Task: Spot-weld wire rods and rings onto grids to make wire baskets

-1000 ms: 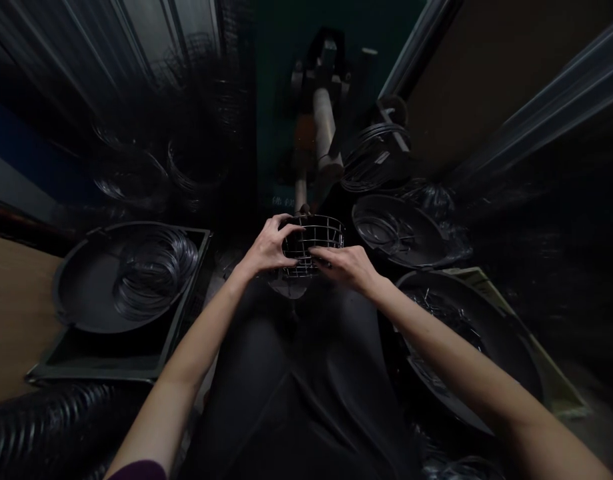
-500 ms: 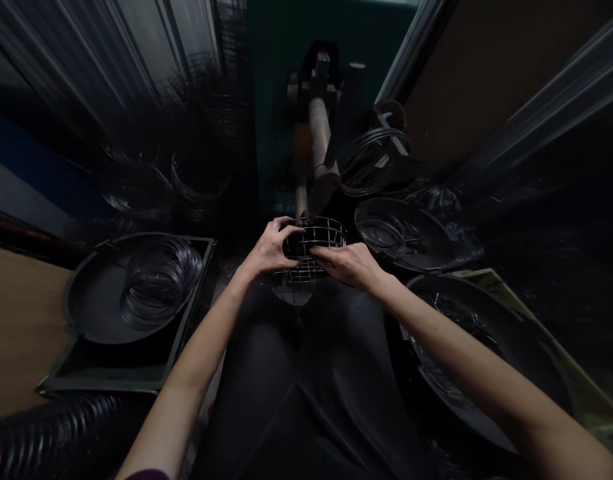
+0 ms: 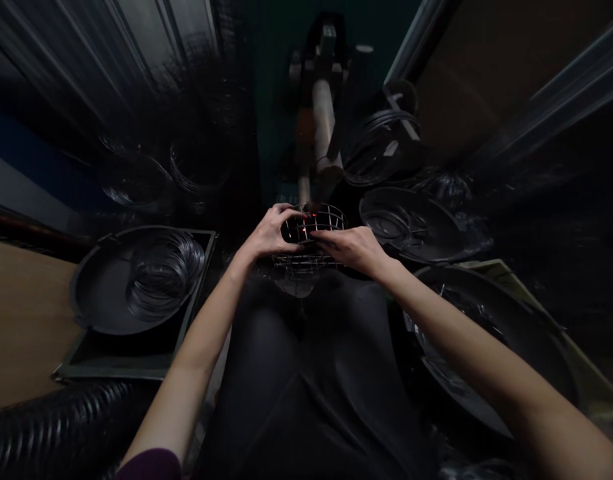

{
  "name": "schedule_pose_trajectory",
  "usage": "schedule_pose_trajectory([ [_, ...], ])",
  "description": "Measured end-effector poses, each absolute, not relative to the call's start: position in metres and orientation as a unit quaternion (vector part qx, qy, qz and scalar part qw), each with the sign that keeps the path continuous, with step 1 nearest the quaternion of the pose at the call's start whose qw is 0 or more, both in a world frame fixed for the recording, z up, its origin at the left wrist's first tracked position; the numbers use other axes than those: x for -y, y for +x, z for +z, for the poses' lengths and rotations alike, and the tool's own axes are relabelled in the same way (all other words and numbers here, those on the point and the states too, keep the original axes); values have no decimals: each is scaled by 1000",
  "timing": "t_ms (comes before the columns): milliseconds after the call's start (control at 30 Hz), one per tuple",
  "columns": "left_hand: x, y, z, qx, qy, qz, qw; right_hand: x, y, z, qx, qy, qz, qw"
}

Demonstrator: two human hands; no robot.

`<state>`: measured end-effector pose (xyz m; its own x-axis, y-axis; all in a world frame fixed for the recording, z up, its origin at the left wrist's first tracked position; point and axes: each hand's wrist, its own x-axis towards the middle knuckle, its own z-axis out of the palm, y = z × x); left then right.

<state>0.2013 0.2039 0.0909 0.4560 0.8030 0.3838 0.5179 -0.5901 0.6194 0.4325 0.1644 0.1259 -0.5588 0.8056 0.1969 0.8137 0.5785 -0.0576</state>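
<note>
A round wire basket (image 3: 331, 217) is held between my two hands, under the electrode end of a spot welder (image 3: 325, 120). My left hand (image 3: 272, 232) grips the basket's left side, thumb and fingers curved around its wires. From the right, my right hand (image 3: 353, 248) pinches the near wires with its fingers stretched to the left. Small orange glowing spots show on the wires between my hands, just below the welder's tip. More crossed wires show below my fingers. My fingers hide part of the basket's near side.
At left a dark round pan (image 3: 103, 293) holds a coil of wire rings (image 3: 166, 270) on a green-edged crate (image 3: 121, 370). Two more pans stand at right, an upper pan (image 3: 436, 237) with rings and a lower pan (image 3: 531, 347) with wire pieces. A ribbed black hose (image 3: 51, 427) lies lower left.
Orange glowing spots have appeared on the wires at the welder's tip. The view has tilted a little, and both hands keep their hold on the basket.
</note>
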Motion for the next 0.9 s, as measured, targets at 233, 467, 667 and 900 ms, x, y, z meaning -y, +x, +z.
schedule_pose_trajectory([
  [233,-220,203,94,-427,807,337,228,-167,437,107,817,-523,-23,242],
  [467,-240,200,94,-418,808,341,237,-189,433,110,799,-542,-7,261],
  [667,-259,201,102,-451,796,330,234,-211,427,114,777,-563,27,280],
  [900,-265,202,100,-425,798,365,221,-220,436,113,781,-535,36,319],
])
